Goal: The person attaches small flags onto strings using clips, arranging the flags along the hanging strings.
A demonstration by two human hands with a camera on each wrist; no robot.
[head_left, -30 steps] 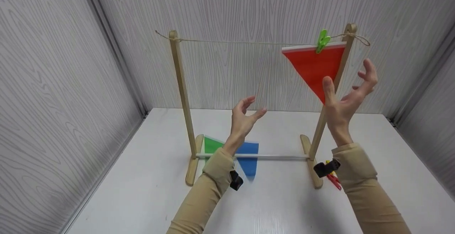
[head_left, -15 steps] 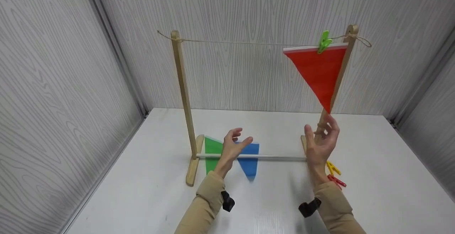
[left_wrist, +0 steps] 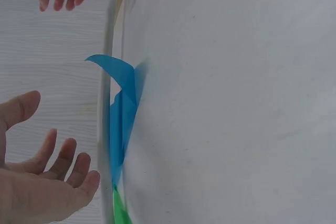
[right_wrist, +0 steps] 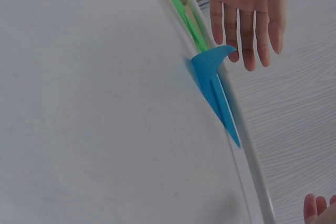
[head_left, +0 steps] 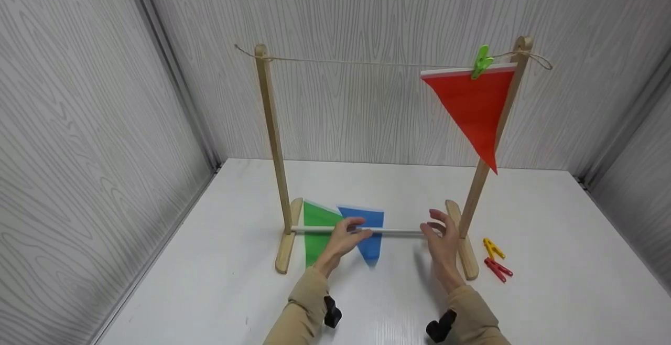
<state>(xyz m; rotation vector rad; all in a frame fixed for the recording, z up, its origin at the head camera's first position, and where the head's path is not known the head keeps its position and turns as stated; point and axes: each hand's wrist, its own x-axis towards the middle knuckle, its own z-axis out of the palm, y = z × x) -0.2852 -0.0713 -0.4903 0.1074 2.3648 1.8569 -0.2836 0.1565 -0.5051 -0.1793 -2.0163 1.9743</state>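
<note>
Blue pennant (head_left: 372, 249): flat on table (head_left: 220, 292), crossed by white rod (head_left: 401, 232), beside green pennant (head_left: 316, 213). Left hand (head_left: 341, 241) nearest — grip wide, nothing held. Right hand (head_left: 443, 245) — likewise, toward the rod's right end. Red pennant (head_left: 474, 106) hangs, clipped to line (head_left: 335, 62).

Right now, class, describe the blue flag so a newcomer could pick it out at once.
Find the wooden frame on the table, then the white rod along its base. In the head view, the rod crosses the blue flag, told from the green flag by its colour and by lying farther right.
</note>
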